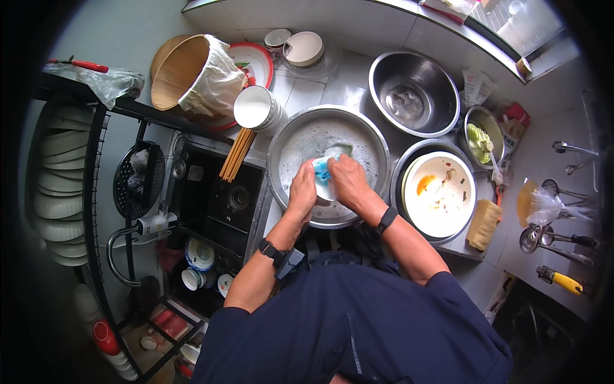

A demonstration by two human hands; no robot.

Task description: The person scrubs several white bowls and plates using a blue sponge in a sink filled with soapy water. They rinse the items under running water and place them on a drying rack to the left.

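Over a wide metal basin (379, 158) of sudsy water, my left hand (302, 189) grips a white bowl (325, 192) by its side. My right hand (349, 181) presses a blue-and-white dishcloth (320, 169) against the bowl; the fingers partly cover both. Another white piece, perhaps a dish, shows through the suds just beyond my hands. Left of the basin stands a stack of white bowls (253, 108), with a bundle of wooden chopsticks (238, 156) reaching over the sink edge. To the right, a food-stained white dish (439, 192) rests in a second metal basin (399, 192).
A dark sink (216, 192) with a curved faucet (115, 249) lies to the left, beside a rack of white plates (62, 182). A deep metal bowl (415, 93) stands behind right. Further right are a bowl of leafy vegetable (479, 137), a yellow sponge (483, 225) and hanging ladles (530, 239).
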